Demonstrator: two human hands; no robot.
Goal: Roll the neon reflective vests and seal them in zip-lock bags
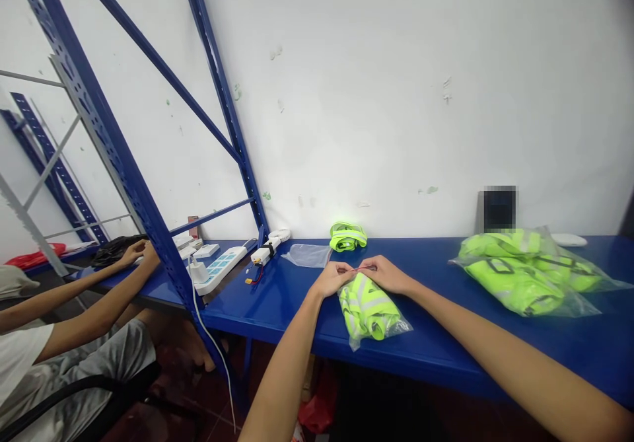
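Note:
A clear plastic bag (402, 326) with a neon-yellow reflective strap vest (369, 306) inside lies on the blue table, close to its front edge. Its top edge, which has a reddish line, faces away from me. My left hand (335, 278) pinches the left end of that edge, and my right hand (386, 274) pinches it farther right. The fingertips of both hands are nearly together. Behind them, near the wall, sits a rolled neon-yellow reflective strap (348, 236). Beside it a flat clear bag (306, 256) lies on the table.
Several bagged neon-yellow vests (520, 273) are piled at right. Behind them stands a dark, blurred-out rectangle (498, 209). At left are a power strip (222, 269), a white handheld fan (270, 247) and a blue rack post (113, 138). Beyond it, another person's arms (99, 296) reach over the table.

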